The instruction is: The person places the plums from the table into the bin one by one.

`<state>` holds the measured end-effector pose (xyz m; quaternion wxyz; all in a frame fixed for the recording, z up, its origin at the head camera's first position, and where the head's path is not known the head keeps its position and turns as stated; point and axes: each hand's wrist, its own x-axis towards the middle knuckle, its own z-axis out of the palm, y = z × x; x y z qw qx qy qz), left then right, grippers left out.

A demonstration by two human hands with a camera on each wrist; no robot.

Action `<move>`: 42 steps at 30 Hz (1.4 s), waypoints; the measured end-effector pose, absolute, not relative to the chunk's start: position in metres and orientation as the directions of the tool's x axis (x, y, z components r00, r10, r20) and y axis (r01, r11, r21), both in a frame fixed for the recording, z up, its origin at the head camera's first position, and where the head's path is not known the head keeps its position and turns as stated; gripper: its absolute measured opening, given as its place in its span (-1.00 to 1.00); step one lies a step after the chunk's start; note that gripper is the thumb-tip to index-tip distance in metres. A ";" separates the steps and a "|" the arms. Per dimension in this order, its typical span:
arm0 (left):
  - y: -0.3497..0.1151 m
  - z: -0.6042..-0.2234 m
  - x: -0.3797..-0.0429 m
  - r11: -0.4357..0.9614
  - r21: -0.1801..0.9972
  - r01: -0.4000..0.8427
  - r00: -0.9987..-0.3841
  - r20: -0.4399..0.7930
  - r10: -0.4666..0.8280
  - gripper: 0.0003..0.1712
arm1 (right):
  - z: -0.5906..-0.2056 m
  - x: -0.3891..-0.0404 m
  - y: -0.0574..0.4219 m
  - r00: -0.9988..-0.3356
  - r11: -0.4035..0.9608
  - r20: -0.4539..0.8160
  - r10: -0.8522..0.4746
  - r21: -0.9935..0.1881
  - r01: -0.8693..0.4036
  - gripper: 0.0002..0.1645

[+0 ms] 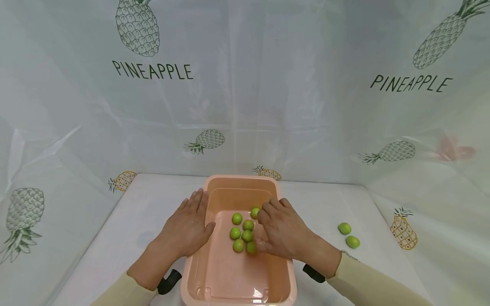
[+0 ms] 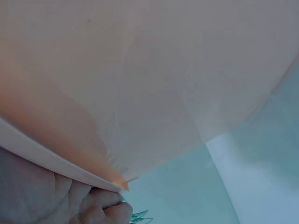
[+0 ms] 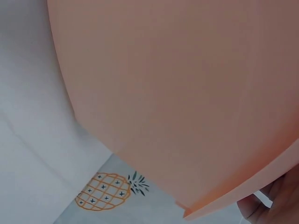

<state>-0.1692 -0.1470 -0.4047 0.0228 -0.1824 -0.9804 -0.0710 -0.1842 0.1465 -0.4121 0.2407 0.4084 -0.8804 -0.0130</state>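
Note:
A pink plastic basin [image 1: 229,280] stands in front of me, with several small green limes [image 1: 237,218] on its floor. My left hand [image 1: 189,225] rests on the basin's left rim, fingers straight and pointing away from me, thumb over the inner side. In the left wrist view, that hand [image 2: 70,198] lies against the rim. Over the right rim reaches my right hand [image 1: 285,231], its fingers bent down into the basin beside the limes. I cannot tell whether it holds one. The right wrist view catches only its fingers [image 3: 280,200] above the rim.
Two more limes, a farther one [image 1: 344,228] and a nearer one [image 1: 353,242], lie on the white table [image 1: 321,204] to the right of the basin. A pineapple-print sheet [image 1: 287,106] hangs behind and at both sides of the table.

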 end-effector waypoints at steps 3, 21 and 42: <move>-0.147 -0.404 -0.169 0.924 0.133 0.360 -0.933 0.069 0.353 -0.07 | -0.413 -0.184 0.147 -0.549 0.671 0.424 -0.720 0.224 -0.707 -0.60; -0.146 -0.404 -0.166 0.923 0.140 0.358 -0.934 0.060 0.352 -0.07 | -0.417 -0.188 0.185 -0.558 0.789 0.632 -0.538 0.146 -0.596 -0.45; -0.145 -0.403 -0.168 0.920 0.141 0.366 -0.931 0.074 0.359 -0.07 | -0.485 -0.191 0.385 -0.676 0.922 0.630 -0.382 0.206 -0.329 -0.09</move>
